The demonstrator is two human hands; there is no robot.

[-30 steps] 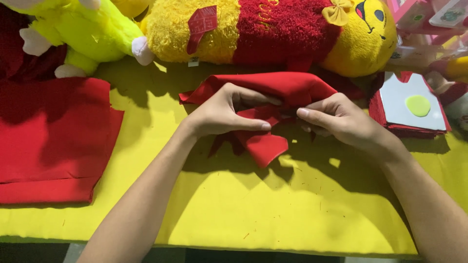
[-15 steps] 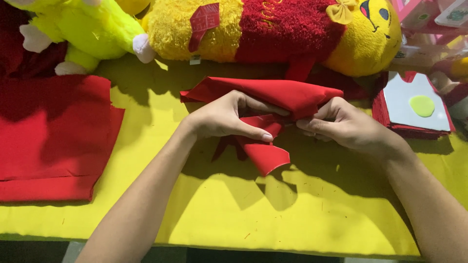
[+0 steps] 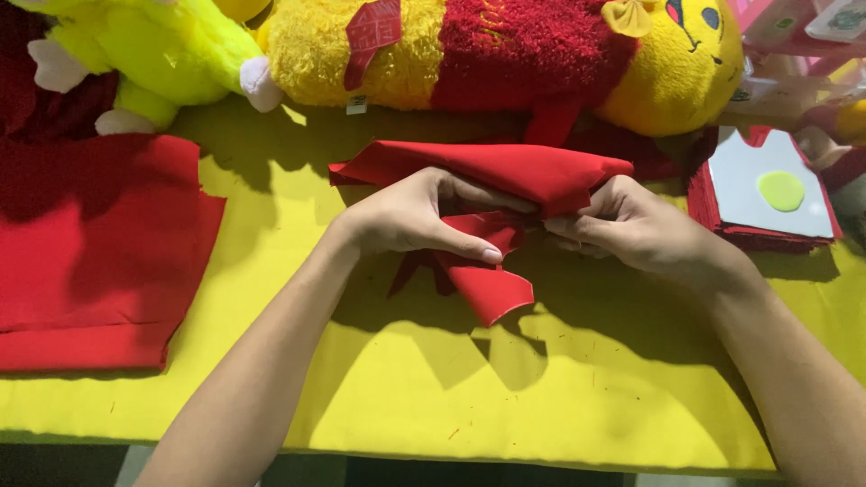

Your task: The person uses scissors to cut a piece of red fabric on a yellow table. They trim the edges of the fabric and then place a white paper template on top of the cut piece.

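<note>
My left hand (image 3: 406,216) and right hand (image 3: 631,225) both pinch one red cloth piece (image 3: 505,180) tight in their fingers, on the yellow counter (image 3: 541,388) near two plush toys (image 3: 505,54).

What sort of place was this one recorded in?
Most likely a small soft-toy sewing or craft workshop. Both hands work a red fabric piece on a yellow-covered table, beside a stack of cut red cloth and finished plush toys.

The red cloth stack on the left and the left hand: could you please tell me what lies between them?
In the head view, only bare yellow table covering lies between the red cloth stack and the left hand, crossed by shadow.
</note>
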